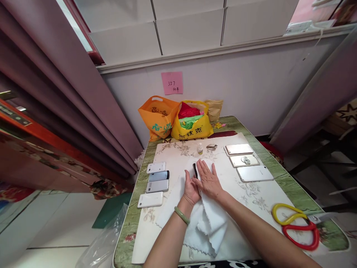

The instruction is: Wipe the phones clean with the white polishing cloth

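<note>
My left hand (192, 190) holds a dark-edged phone (195, 170) tilted on its side, thumb up along it; most of the phone is hidden behind my fingers. My right hand (209, 181) lies against the phone's other face, fingers stretched, with a white cloth (213, 219) pressed under the palm. The cloth's zigzag-edged folds hang down toward me onto the table. Just beyond my fingertips stand a small bottle (200, 149) and a thin dark coiled item (211, 147) that I cannot make out.
Several phones (150, 200) line the left side; three more phones (254, 173) lie right. Large red-and-yellow scissors (299, 225) rest at the near right. An orange bag (158, 118) and a stuffed yellow bag (192, 129) stand at the back of the green-edged table (125, 230), against the wall.
</note>
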Demonstrator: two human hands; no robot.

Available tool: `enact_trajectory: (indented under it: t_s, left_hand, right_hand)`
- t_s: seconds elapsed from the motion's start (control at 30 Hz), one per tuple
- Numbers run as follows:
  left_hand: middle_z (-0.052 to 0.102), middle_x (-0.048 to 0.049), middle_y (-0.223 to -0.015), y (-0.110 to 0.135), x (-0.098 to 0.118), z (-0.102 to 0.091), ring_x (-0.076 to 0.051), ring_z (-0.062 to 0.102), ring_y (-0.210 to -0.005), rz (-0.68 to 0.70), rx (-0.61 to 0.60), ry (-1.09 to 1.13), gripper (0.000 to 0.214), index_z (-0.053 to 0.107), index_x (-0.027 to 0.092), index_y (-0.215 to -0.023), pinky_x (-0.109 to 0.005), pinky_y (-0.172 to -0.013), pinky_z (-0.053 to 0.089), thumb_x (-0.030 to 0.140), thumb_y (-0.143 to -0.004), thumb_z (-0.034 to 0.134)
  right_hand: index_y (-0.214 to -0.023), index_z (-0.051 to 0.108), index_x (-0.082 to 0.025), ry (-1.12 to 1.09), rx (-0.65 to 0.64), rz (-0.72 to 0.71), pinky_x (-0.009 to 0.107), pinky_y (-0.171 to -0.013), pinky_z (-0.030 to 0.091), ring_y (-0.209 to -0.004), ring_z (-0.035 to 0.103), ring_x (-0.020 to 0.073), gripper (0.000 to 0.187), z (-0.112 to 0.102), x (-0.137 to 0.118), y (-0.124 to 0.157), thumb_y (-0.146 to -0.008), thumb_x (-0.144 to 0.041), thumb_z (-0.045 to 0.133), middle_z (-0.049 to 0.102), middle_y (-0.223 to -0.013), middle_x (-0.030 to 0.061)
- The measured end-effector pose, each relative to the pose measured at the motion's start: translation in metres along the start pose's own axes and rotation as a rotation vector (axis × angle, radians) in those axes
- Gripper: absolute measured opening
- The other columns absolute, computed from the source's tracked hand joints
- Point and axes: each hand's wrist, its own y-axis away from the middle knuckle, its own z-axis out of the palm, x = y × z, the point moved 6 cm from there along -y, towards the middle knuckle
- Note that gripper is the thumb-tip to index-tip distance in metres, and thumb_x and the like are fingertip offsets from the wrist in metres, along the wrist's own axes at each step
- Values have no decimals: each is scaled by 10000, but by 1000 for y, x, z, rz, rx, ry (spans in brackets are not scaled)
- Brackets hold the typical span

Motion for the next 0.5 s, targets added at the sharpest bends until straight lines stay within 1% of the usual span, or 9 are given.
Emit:
enact_trajectory:
  t_s: [0.07, 0.13, 0.23, 0.3, 0.37, 0.43, 0.5]
  left_hand:
    - [658, -106, -1247, -1, 0, -5, -282, 511, -1276, 11, 33, 16, 641, 611, 172, -1246, -407, -1092, 368, 656, -872, 421]
    - [666, -128, -1227, -2, 0, -7, -291, 520, -1264, 15, 45, 25, 675, 622, 143, -1223, -414, -1089, 368, 674, -865, 408]
    - [658, -174, -1220, -2, 0, -2, -324, 522, -1256, 4, 11, 32, 761, 612, 116, -1227, -458, -1083, 362, 728, -831, 395]
    - [648, -195, -1228, -1, 0, 2, -341, 525, -1249, -7, -21, 27, 812, 599, 101, -1245, -480, -1081, 356, 755, -812, 388]
    - [648, -202, -1225, 2, 1, 6, -342, 535, -1237, -8, -36, -5, 832, 598, 83, -1246, -473, -1079, 359, 759, -811, 384]
    - [664, -195, -1201, 5, 2, 7, -334, 551, -1219, 15, -23, -56, 810, 616, 72, -1224, -450, -1071, 375, 740, -822, 397]
    - [684, -180, -1165, 7, 3, 3, -325, 576, -1190, 49, 18, -94, 768, 635, 83, -1200, -433, -1053, 399, 719, -829, 420]
  right_hand:
    - [-1536, 4, -119, 21, 20, -8, 584, -1154, -4, -1472, 102, 260, 769, 2, 4, 11, -972, -577, 257, 127, -1591, 123]
    - [-1533, -28, -109, 37, 43, -16, 594, -1150, 0, -1466, 131, 273, 778, 3, 6, 25, -975, -564, 267, 155, -1584, 146]
    - [-1534, -41, -108, 44, 74, -33, 603, -1147, 8, -1457, 170, 282, 765, 1, 4, 49, -983, -543, 266, 198, -1572, 164]
    - [-1537, -24, -113, 41, 84, -73, 606, -1147, -4, -1454, 181, 292, 775, -3, -3, 66, -978, -554, 281, 200, -1571, 167]
    - [-1540, 10, -111, 33, 77, -136, 606, -1147, -25, -1453, 175, 306, 812, -7, -15, 78, -958, -592, 309, 191, -1573, 166]
    - [-1541, 51, -108, 19, 60, -206, 599, -1152, -31, -1453, 168, 314, 850, -9, -27, 84, -934, -633, 331, 190, -1575, 160]
    - [-1540, 86, -109, 5, 45, -257, 585, -1161, -8, -1454, 166, 307, 851, -10, -36, 80, -926, -641, 341, 198, -1575, 148]
